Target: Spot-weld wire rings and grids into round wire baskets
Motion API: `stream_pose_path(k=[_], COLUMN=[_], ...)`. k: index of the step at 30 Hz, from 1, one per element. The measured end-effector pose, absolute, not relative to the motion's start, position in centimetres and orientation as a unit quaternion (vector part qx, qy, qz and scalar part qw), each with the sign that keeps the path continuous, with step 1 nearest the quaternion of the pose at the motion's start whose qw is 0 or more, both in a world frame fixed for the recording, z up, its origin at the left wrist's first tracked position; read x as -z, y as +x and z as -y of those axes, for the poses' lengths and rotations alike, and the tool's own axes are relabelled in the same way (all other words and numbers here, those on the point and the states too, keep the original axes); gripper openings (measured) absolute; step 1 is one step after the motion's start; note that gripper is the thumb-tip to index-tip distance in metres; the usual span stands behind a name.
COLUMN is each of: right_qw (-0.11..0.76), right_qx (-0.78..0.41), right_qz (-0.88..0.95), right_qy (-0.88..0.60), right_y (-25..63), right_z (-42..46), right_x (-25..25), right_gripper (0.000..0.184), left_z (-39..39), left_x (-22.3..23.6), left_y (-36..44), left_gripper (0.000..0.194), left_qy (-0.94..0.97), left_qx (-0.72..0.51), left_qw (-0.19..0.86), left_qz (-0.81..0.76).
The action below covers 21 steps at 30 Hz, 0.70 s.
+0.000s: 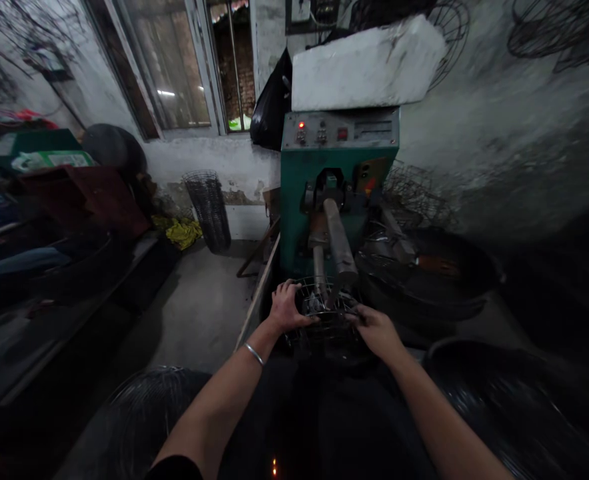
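A small round wire cage [327,313] sits at the tip of the metal arms [339,243] that stick out of a green machine [339,180]. My left hand [287,308] grips the cage's left rim, fingers curled over the wires. My right hand [377,330] holds the right rim, fingers closed on it. A silver bangle [254,353] is on my left wrist. The underside of the cage is hidden in shadow.
Stacks of black wire guards lie at lower left [144,413] and lower right [514,400]. A wide dark basin [434,280] sits right of the machine. A tall wire basket [208,210] stands under the window. A cluttered bench [49,220] lines the left wall.
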State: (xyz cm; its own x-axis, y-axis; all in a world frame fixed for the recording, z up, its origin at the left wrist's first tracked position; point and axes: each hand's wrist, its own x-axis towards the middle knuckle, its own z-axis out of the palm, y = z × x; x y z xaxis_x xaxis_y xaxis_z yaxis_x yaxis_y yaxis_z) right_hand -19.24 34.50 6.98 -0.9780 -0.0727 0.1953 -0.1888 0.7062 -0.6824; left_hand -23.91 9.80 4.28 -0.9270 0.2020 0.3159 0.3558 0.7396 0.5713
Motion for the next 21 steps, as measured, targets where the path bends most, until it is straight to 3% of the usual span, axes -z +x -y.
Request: stream_pose_path(k=[21], right_qw=[0.024], right_qx=[-0.360], right_qz=[0.931], right_qy=[0.050], right_y=[-21.8], right_z=[-35.0], right_x=[-7.8], right_gripper=[0.025], left_z=[-10.7], left_x=[-5.3], left_y=[-23.9], left_gripper=[0.096], left_qy=[-0.091], left_qx=[0.271], left_qw=[0.124], left_qz=[0.950])
